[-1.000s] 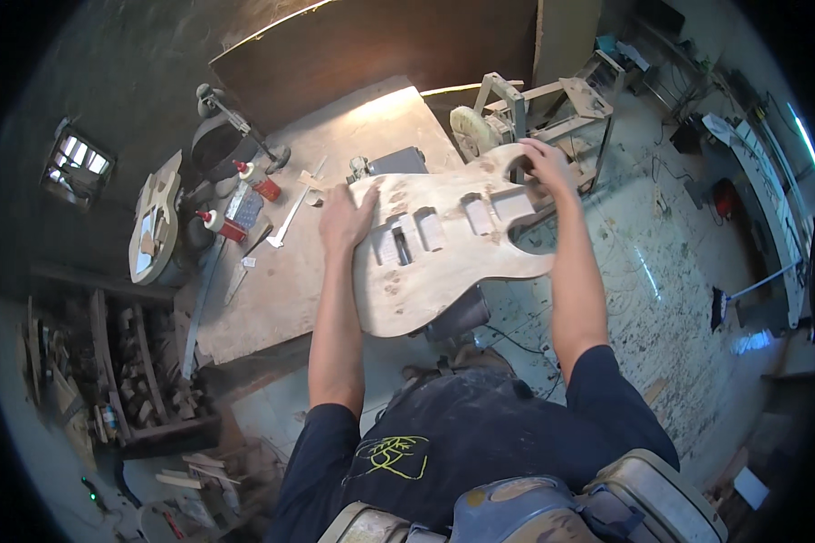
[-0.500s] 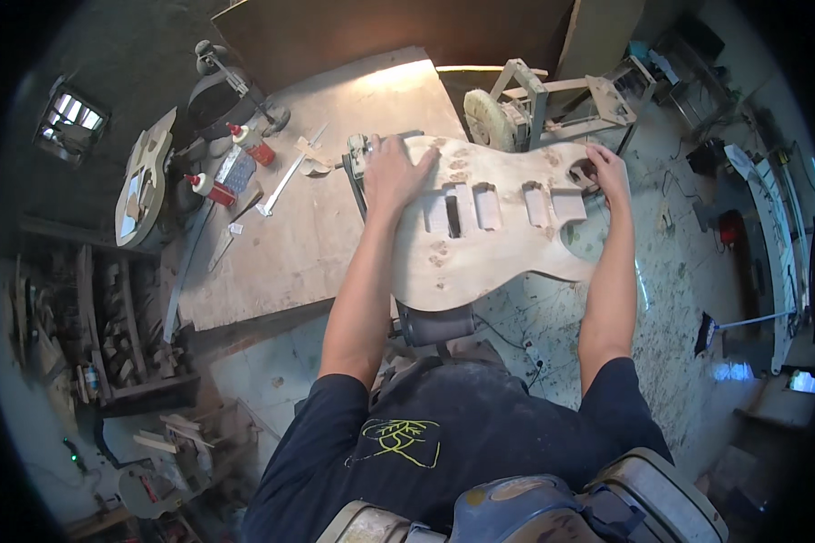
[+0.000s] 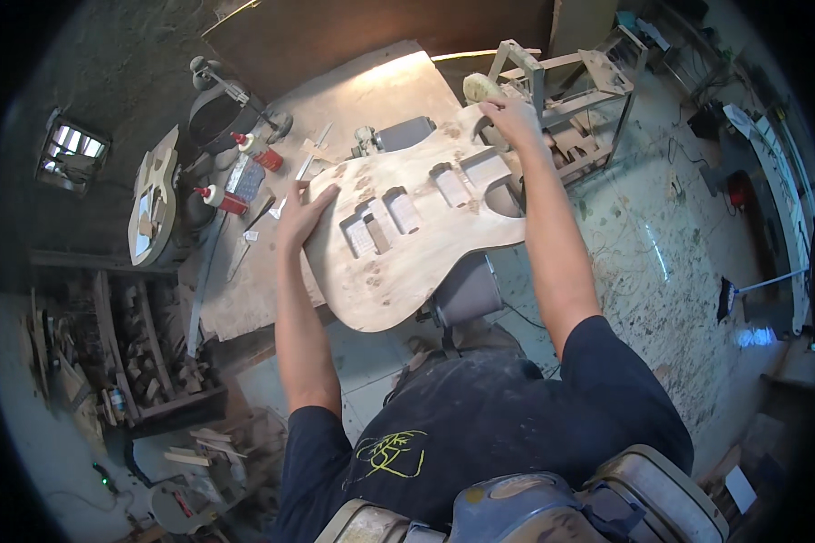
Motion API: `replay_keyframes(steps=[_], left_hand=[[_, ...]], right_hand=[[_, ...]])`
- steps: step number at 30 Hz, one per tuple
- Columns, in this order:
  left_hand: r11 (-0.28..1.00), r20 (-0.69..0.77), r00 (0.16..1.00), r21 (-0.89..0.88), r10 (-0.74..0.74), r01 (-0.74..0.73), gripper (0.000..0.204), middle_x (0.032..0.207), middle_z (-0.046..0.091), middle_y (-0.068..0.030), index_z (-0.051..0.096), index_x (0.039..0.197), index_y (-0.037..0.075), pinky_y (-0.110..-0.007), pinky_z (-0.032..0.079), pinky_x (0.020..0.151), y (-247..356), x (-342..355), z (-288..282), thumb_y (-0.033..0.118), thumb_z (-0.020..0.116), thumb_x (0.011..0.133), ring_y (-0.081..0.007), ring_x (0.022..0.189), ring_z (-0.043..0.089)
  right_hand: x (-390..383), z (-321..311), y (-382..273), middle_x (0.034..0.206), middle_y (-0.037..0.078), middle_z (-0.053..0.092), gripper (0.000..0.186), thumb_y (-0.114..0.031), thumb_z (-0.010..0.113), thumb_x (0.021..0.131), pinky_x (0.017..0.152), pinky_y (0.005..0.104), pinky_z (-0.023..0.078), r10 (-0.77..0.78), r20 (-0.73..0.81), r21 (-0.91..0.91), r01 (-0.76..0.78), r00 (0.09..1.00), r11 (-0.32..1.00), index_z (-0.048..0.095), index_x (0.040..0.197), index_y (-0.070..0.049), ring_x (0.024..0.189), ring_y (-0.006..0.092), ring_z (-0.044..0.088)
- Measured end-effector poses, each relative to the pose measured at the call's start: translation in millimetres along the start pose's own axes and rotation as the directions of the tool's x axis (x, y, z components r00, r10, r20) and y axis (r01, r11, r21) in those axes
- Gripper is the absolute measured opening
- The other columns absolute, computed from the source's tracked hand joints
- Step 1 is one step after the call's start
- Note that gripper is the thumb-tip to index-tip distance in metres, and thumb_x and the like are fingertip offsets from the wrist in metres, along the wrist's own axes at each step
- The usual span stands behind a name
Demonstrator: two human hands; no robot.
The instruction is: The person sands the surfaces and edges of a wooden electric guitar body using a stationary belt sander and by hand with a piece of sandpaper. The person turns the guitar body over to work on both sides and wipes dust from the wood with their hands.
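A pale, unfinished wooden guitar body (image 3: 389, 276) with routed cavities and darker knotty patches lies tilted between my hands, over a grey machine (image 3: 466, 290) at the workbench's front edge. My left hand (image 3: 308, 208) is closed on its left edge, thumb on the face. My right hand (image 3: 509, 118) grips the horn at the upper right, fingers curled over it. Behind the body is a dark flat machine part (image 3: 405, 136). Two red-labelled glue bottles (image 3: 258, 154) and a white caliper (image 3: 307, 166) lie on the bench to the left.
The wooden bench (image 3: 231, 317) backs onto a dark board (image 3: 380, 41). A lamp (image 3: 235, 95) and another guitar body (image 3: 154, 208) are at left. A wooden frame (image 3: 597, 77) with a pale wheel stands at right. An offcut rack (image 3: 154, 403) is lower left, cables on the floor.
The guitar body has shifted left and turned, its right end rising toward the back. My left hand has moved left and down, my right hand up and left, both still holding it.
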State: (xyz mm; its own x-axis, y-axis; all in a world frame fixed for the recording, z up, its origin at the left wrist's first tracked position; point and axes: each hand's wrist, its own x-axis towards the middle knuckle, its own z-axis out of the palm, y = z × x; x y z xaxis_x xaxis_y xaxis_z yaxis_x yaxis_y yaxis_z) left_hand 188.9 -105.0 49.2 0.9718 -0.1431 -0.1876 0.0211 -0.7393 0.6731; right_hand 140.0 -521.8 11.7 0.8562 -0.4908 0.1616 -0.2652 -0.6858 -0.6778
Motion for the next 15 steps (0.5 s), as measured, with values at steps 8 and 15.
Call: replay_keyframes(steps=[8, 15], left_hand=[[0.556, 0.049, 0.997, -0.831, 0.052, 0.012, 0.038, 0.117, 0.067, -0.0113, 0.058, 0.129, 0.002, -0.028, 0.056, 0.078, -94.6, -45.4, -38.2, 0.025, 0.061, 0.098, -0.0165, 0.097, 0.067], [0.576, -0.063, 0.998, -0.816, -0.001, -0.051, 0.04, 0.12, 0.066, -0.0106, 0.059, 0.13, -0.001, -0.03, 0.053, 0.088, -133.4, -53.0, -62.3, 0.019, 0.062, 0.096, -0.0168, 0.103, 0.066]], right_hand=[[-21.0, 52.8, -51.6, 0.105, 0.015, 0.073, 0.038, -0.046, 0.06, 0.086, 0.095, 0.0439, 0.05, -0.095, 0.028, -0.032, 0.095, 0.995, 0.995, 0.077, 0.109, -0.022, 0.104, 0.0341, 0.067], [-40.8, 75.2, -88.8, 0.105, 0.012, 0.073, 0.036, -0.05, 0.061, 0.085, 0.095, 0.0449, 0.049, -0.152, 0.005, -0.014, 0.152, 0.988, 0.988, 0.078, 0.106, -0.026, 0.105, 0.0329, 0.066]])
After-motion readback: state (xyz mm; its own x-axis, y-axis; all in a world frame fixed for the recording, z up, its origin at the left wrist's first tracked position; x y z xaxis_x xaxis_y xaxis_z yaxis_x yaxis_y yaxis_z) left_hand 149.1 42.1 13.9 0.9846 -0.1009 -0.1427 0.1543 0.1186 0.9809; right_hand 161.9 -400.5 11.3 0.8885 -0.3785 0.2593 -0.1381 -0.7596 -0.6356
